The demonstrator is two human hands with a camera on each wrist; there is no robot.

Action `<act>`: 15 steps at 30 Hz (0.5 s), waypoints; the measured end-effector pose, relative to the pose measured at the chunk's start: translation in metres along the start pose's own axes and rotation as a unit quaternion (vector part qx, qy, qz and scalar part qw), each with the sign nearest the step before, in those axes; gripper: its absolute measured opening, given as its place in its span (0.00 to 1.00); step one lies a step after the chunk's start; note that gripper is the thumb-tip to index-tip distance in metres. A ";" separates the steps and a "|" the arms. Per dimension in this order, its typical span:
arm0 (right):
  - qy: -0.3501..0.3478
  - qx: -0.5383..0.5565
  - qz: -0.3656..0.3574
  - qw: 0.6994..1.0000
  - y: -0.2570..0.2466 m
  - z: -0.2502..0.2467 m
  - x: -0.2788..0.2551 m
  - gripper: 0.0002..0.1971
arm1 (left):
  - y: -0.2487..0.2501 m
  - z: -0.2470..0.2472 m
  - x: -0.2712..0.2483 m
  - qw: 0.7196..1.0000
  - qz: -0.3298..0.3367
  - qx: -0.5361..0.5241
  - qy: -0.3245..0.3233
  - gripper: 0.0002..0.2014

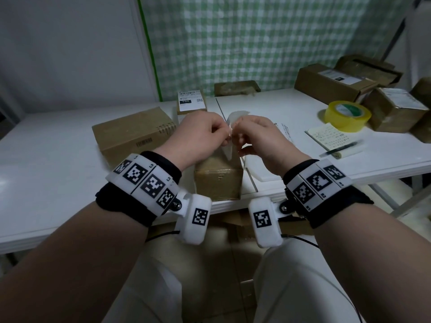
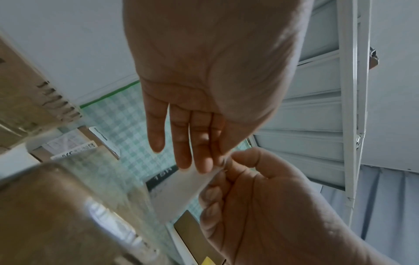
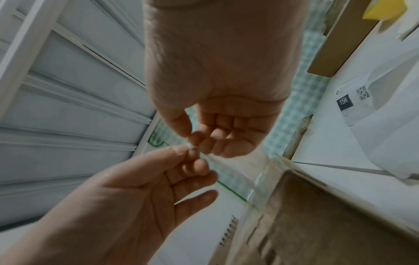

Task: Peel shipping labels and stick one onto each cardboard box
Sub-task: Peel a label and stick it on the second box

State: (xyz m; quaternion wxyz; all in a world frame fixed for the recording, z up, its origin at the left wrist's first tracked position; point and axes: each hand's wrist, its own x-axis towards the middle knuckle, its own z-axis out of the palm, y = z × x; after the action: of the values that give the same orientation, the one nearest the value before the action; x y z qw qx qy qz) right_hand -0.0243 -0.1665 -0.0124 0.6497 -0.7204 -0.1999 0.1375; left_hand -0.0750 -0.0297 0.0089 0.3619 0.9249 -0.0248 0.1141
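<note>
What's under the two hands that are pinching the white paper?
A taped cardboard box stands on the table edge below the hands, left and right, pinching the label sheet. They cover part of its top.

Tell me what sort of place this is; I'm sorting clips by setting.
Probably a small parcel-packing station: cardboard boxes on a white table, some already labelled, and a tape roll.

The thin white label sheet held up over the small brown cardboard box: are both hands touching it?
Touching. In the head view the left hand and right hand pinch the thin white label sheet between fingertips, above the small brown cardboard box.
</note>
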 end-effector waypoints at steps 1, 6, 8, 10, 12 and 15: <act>-0.004 0.009 0.002 1.000 -0.001 0.000 0.000 0.05 | 0.000 0.000 0.000 1.000 0.000 -0.015 -0.002 0.09; -0.012 -0.003 -0.041 0.999 0.000 0.006 -0.002 0.15 | -0.001 0.002 0.001 0.997 0.005 -0.075 0.001 0.10; -0.010 0.010 -0.052 0.999 0.000 0.006 -0.002 0.16 | -0.002 0.002 0.001 0.991 -0.014 -0.130 -0.014 0.10; -0.015 0.016 -0.054 0.998 0.000 0.006 -0.001 0.18 | -0.004 0.002 0.000 0.983 -0.025 -0.182 -0.024 0.12; -0.014 0.024 -0.046 0.999 0.001 0.006 -0.002 0.17 | -0.006 0.002 0.000 0.977 -0.028 -0.211 -0.026 0.12; -0.006 0.052 -0.028 0.998 -0.001 0.005 -0.004 0.18 | -0.009 0.002 -0.001 0.968 -0.041 -0.247 -0.022 0.11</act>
State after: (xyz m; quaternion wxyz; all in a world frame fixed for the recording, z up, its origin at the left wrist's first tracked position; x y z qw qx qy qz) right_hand -0.0298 -0.1639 -0.0119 0.6888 -0.6787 -0.2166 0.1340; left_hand -0.0739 -0.0244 0.0010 0.5827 0.8094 -0.0217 0.0693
